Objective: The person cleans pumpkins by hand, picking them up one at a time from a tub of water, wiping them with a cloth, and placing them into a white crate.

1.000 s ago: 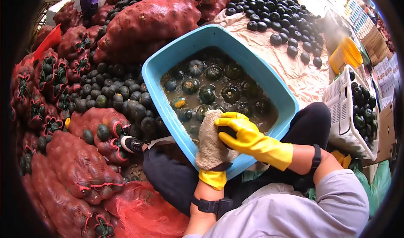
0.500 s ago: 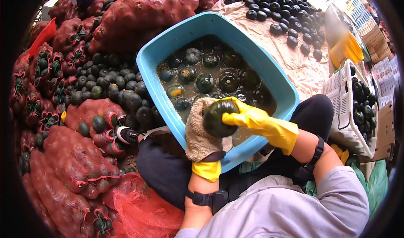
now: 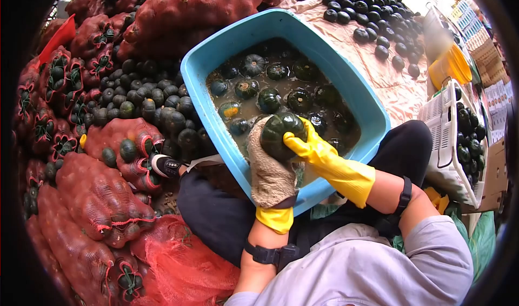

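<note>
A dark green pumpkin (image 3: 281,136) is held above the near side of a blue tub (image 3: 216,143). My left hand (image 3: 270,170), in a yellow glove with a tan cloth mitt over it, cups the pumpkin from the left and below. In a yellow rubber glove, my right hand (image 3: 313,146) grips its right side with thumb and fingers. Murky water (image 3: 259,101) fills the tub, with several green pumpkins floating in it, one with an orange patch (image 3: 229,109).
Red mesh sacks (image 3: 97,192) and a pile of loose pumpkins (image 3: 157,97) lie left. More pumpkins rest on a pale sheet (image 3: 367,62) at the back right. A white crate (image 3: 440,122) of pumpkins and a yellow container (image 3: 450,68) stand right.
The pumpkin has turned slightly in my hands. My right hand has shifted its grip, its thumb and fingers now further apart. The view has moved a little.
</note>
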The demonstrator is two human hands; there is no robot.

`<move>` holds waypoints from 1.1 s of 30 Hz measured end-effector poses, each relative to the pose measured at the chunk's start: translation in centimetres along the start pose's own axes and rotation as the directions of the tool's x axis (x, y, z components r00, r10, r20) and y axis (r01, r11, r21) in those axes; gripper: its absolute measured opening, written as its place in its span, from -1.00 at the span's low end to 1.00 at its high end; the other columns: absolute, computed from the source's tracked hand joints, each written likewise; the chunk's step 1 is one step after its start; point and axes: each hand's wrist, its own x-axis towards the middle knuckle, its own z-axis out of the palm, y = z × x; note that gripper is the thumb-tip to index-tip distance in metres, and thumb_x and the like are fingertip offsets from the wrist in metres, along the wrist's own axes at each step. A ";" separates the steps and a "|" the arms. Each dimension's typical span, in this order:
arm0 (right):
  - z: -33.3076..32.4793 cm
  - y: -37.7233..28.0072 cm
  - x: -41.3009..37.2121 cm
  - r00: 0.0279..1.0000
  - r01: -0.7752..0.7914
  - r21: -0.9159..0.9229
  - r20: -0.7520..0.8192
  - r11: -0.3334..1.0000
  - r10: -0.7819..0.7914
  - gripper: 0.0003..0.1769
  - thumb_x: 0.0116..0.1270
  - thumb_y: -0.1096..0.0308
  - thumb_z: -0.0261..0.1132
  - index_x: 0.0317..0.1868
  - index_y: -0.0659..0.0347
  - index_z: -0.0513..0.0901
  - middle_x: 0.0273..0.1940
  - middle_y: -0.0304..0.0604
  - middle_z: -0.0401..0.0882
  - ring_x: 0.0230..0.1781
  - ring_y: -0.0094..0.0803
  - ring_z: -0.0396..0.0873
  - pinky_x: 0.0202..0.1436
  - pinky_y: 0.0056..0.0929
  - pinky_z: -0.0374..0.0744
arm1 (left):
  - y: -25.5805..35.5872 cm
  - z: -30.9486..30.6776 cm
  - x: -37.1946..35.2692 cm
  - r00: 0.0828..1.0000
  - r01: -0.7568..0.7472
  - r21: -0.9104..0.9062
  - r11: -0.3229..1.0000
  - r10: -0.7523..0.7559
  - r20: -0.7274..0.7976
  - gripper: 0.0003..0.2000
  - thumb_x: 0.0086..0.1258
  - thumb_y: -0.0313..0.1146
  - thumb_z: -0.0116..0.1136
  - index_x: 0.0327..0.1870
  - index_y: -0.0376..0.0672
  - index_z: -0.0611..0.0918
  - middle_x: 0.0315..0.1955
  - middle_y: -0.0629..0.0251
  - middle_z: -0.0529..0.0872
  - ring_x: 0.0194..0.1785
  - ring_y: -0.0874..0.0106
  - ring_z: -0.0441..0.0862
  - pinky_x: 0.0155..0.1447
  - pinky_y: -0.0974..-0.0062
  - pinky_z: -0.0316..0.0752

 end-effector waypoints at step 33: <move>-21.6 -14.8 25.2 0.877 0.476 0.156 -0.004 0.866 -0.481 -0.63 0.75 0.20 0.18 0.39 0.05 0.71 0.30 -0.16 0.73 0.45 -0.29 0.56 0.50 -0.21 0.53 | 0.0 -4.3 -0.1 0.704 -0.371 0.882 -0.292 0.531 0.472 -0.44 0.12 -0.57 0.43 0.23 -0.33 0.57 0.01 0.04 0.72 0.18 0.18 0.77 0.30 0.29 0.71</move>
